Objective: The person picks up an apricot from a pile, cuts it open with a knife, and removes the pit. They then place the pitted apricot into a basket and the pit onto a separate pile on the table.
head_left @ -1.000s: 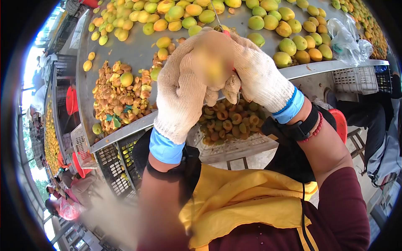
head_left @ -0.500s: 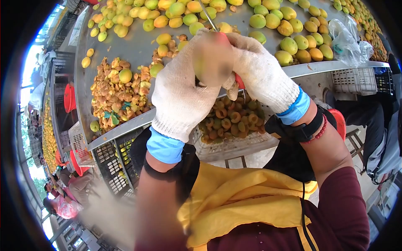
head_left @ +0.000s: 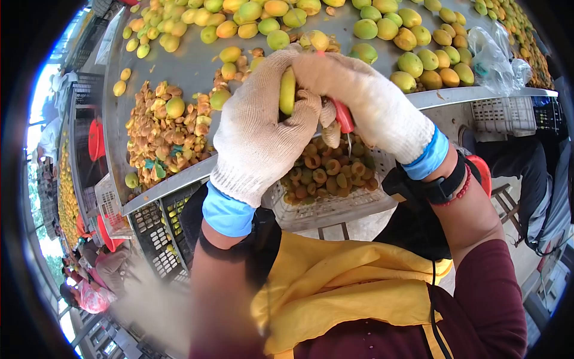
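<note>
My left hand (head_left: 260, 119), in a white knit glove, is closed around a yellow-green apricot (head_left: 287, 93); only a strip of its skin shows between thumb and fingers. Against it, my right hand (head_left: 365, 90), gloved the same way, grips a red-handled tool (head_left: 342, 115) whose thin metal tip points down below the palm. The hands meet above the table's front edge. Beneath them stands a crate (head_left: 323, 220) of cut, hollowed apricots (head_left: 329, 170). To the left of my left hand, a heap of brown-orange apricot scraps (head_left: 158, 128) lies on the table.
Whole apricots (head_left: 412, 63) in green and orange spread over the metal table (head_left: 197, 66). A clear plastic bag (head_left: 496, 60) lies at its right edge. Black crates (head_left: 158, 239) stand below left. A person's dark-trousered leg (head_left: 514, 155) is at the right; other people (head_left: 92, 293) sit far left.
My right hand has turned over the top of the apricot, its fingers now lying across towards my left hand. The tool's upper metal part, plain before, is now hard to see.
</note>
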{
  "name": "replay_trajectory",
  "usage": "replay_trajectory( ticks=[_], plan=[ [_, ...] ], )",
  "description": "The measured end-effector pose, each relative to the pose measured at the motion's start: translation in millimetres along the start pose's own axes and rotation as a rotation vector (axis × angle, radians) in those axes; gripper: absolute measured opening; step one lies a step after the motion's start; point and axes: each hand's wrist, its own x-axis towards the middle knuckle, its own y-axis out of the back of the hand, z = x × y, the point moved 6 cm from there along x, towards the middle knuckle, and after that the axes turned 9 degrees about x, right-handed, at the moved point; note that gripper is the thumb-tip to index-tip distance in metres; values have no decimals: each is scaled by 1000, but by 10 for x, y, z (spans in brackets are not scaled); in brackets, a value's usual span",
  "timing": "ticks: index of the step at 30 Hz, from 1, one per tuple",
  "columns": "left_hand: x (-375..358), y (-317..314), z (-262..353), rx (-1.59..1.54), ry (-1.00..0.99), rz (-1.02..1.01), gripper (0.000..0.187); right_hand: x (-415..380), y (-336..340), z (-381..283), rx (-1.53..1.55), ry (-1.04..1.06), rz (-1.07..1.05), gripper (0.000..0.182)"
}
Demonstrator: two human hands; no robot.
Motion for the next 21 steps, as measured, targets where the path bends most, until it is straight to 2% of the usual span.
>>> replay_trajectory(
  ticks=[2, 4, 8, 11, 13, 17, 20, 21],
  plan=[
    [7, -12, 9, 32, 31, -33, 47, 18, -31, 44, -61, 14, 6, 36],
    [4, -67, -64, -34, 193, -137, 47, 19, -29, 47, -93, 45, 26, 36],
    [36, 16, -3, -3, 82, -88, 47, 8, -38, 53, 47, 18, -10, 40],
    [27, 27, 49, 120, 62, -87, 46, -23, -23, 6, -86, -39, -8, 43],
    [2, 48, 71, 231, -19, 26, 47, -46, -32, -36, -257, -88, -28, 43],
    [16, 56, 58, 137, 38, -1, 49, -47, -33, -82, -331, -112, -85, 45],
    [31, 56, 32, 141, 34, -88, 49, -39, -23, -2, -237, -76, -88, 44],
    [17, 33, -9, 74, 106, -129, 49, -51, -34, 6, -209, -47, -71, 43]
  ],
)
